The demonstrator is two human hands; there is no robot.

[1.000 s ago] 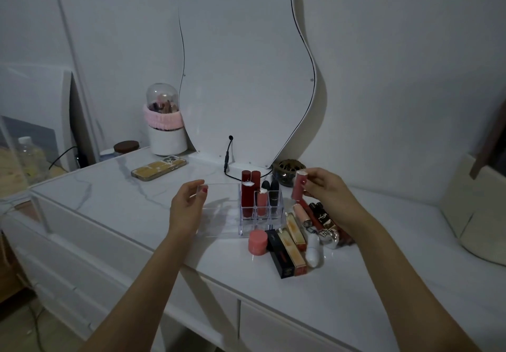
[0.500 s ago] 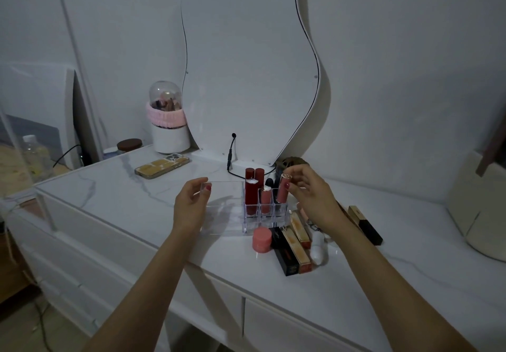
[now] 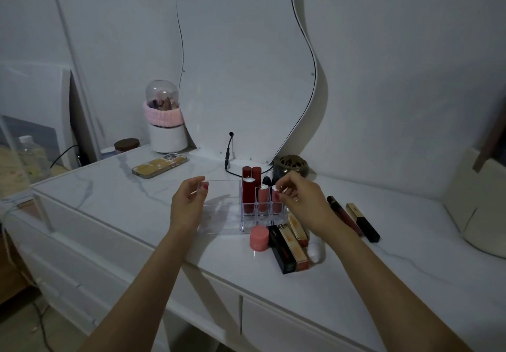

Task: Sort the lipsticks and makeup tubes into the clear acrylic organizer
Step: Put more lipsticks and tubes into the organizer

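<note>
Organizer (image 3: pixel 219 214) clear glossy acrylic; tabletop (image 3: pixel 137 187) polished white marble look; headband (image 3: pixel 163 117) fluffy pink cloth

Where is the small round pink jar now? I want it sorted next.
In the head view, the pink jar sits on the countertop, just in front of the organizer, left of the black lipstick box.

**Hardly any lettering legible**

The black lipstick box (image 3: pixel 282 250) lying near the front edge of the vanity top (image 3: pixel 137 195) carries a pale interlocked monogram at its far end, too small to read for certain. The gold-and-black tube (image 3: pixel 362 223) toward the right edge shows a similar faint mark, also unreadable. On every other item the print, if any, is too dim or blurred to make out.
</note>
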